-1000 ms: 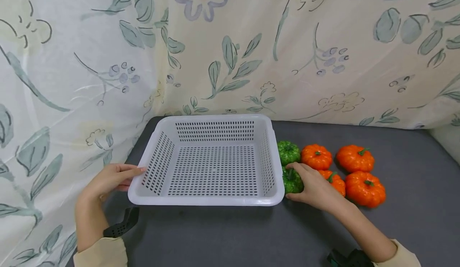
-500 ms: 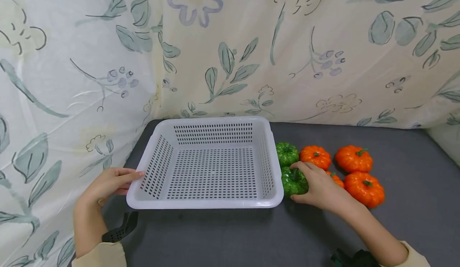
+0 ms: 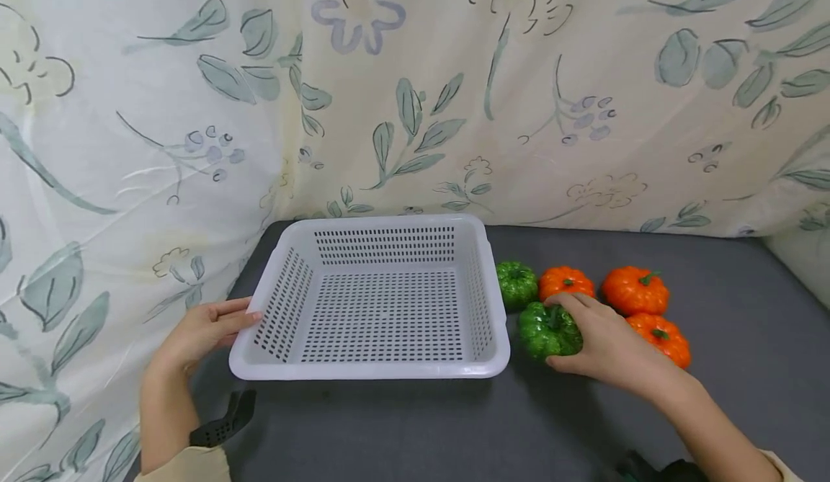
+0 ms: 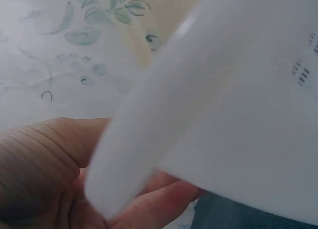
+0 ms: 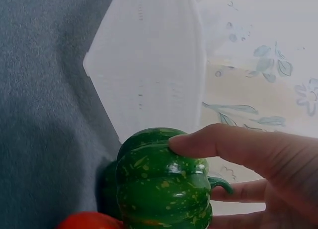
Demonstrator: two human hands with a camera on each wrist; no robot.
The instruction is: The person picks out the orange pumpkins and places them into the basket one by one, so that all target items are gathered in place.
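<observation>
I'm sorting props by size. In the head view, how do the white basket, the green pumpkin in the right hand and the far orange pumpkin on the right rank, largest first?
1. White basket, by far the largest.
2. Far orange pumpkin and the green pumpkin in the right hand: they look alike; the hand covers part of the green one.

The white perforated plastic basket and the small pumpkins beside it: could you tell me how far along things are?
Nothing is done: the white perforated plastic basket holds nothing. In hand: the right hand grips one green toy pumpkin, while the left hand holds the basket's left rim. Left on the grey table: the other green pumpkin and three orange pumpkins.
</observation>
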